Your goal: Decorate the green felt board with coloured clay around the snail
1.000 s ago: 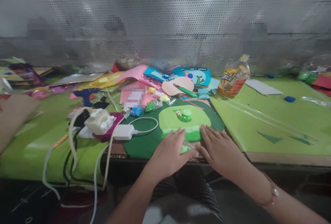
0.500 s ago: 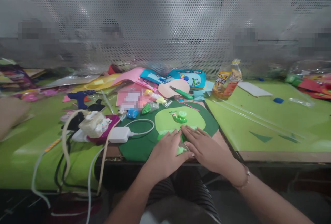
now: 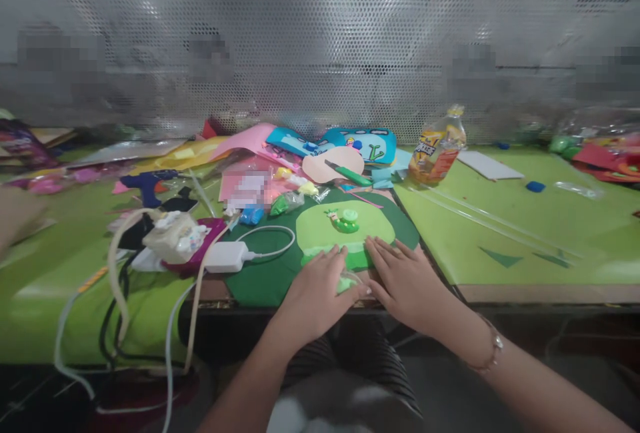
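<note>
Head view: a bright green clay-like strip (image 3: 357, 257) is seen along the near edge of a light green panel (image 3: 310, 223), which is laid on a dark green sheet (image 3: 260, 281) at the front of the table (image 3: 520, 216). The left part of the strip is covered by the left hand (image 3: 316, 293), whose fingers are extended and held close together, the thumb angled rightward. The right hand (image 3: 413, 280) is laid palm down at the strip's right end, its fingers extended and slightly spread. The two thumbs are placed close together; whether they touch cannot be told. Between the hands, a pale green lump (image 3: 345, 283) is partly hidden. A green snail figure (image 3: 345, 221) is set on the panel beyond the strip. Farther back, a green-handled knife (image 3: 354, 175) is laid across a beige oval piece (image 3: 317, 165), and a bottle (image 3: 436, 153) is placed to the right.
</note>
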